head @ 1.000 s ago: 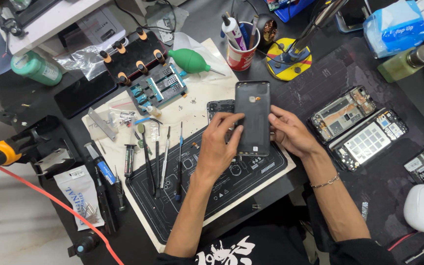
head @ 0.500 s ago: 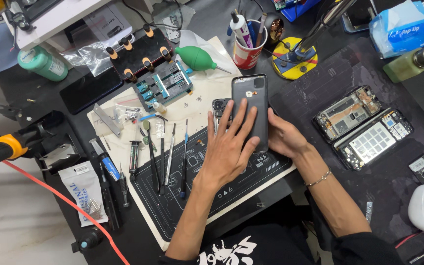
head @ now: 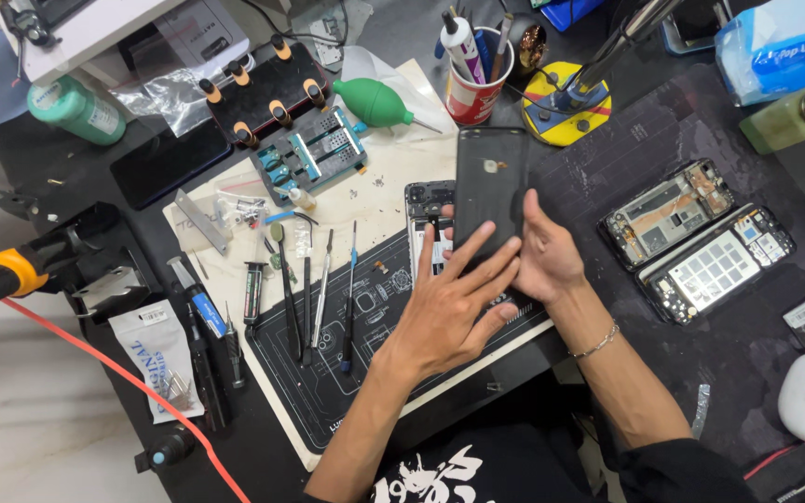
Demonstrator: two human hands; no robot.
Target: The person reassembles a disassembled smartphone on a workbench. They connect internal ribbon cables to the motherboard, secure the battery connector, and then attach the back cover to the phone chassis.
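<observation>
- Dark phone back cover [head: 490, 186] sat centre frame, long axis running toward the top edge — just right of the opened phone body [head: 429, 219] on the work mat [head: 328, 373].
- Right hand [head: 547, 256] gripped the cover's lower right edge, thumb on top.
- Left hand [head: 444, 303] lay flat, fingers spread, fingertips on the cover's lower end — holding nothing.
- Both hands below the cover; right one nearer.
- Screwdrivers [head: 319, 289] left of the hands, untouched.

Dark bench [head: 607, 191]: black repair mat [head: 328, 373] near centre, two opened phones [head: 696, 242] right, red cup [head: 477, 79] far, green bottle [head: 76, 110] far left.
</observation>
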